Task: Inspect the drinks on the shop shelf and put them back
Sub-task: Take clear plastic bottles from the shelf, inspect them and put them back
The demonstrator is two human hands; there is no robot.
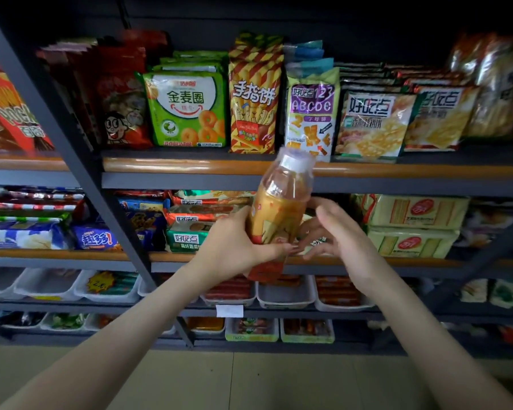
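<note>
The left hand (234,242) fingers wrap an orange-labelled clear plastic drink bottle (279,214), white cap tilted up-right; right hand (338,232) fingers spread beside it.

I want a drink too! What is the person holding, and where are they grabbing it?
The left hand grips a drink bottle around its lower body.

clear glossy plastic bottle (280,208), wood-trimmed metal shelf (190,166)

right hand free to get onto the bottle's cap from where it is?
Probably yes. The right hand is open beside the drink bottle, which the left hand grips low on the label. The white cap stands clear above both, nothing covering it.
</note>
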